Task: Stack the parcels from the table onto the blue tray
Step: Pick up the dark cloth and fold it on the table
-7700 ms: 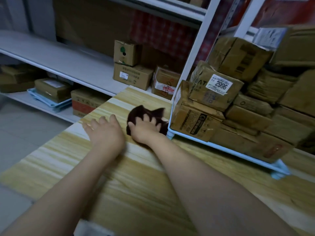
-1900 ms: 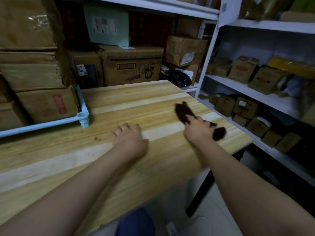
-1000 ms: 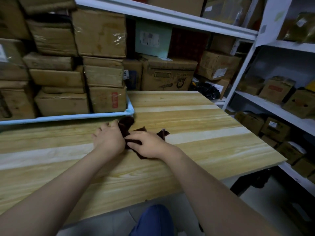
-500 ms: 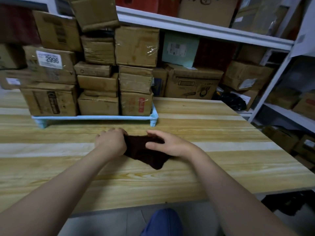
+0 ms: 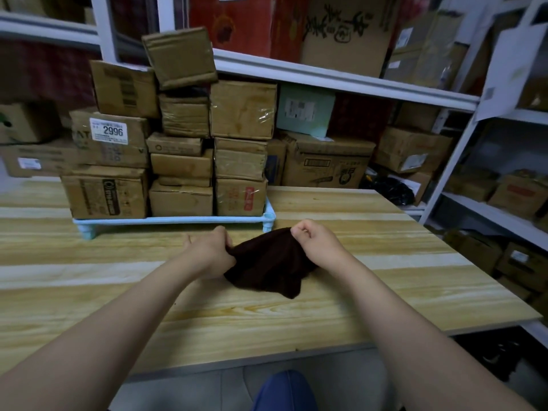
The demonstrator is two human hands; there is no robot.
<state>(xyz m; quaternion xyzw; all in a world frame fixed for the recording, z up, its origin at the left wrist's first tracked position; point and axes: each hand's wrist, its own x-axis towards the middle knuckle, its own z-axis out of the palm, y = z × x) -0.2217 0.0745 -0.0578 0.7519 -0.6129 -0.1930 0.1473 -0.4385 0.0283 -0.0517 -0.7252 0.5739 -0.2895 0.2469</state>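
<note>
Parcels (image 5: 181,164) cover the tray (image 5: 178,220), hiding its bed, by the far edge of the table (image 5: 326,310). My left hand (image 5: 207,255) and right hand (image 5: 318,244) each pinch the cloth (image 5: 267,264).

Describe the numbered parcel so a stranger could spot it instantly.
Find the blue tray on the wooden table, stacked with brown parcels. Look at its left column, second layer up. That parcel alone carries a white label printed 2996.
</note>
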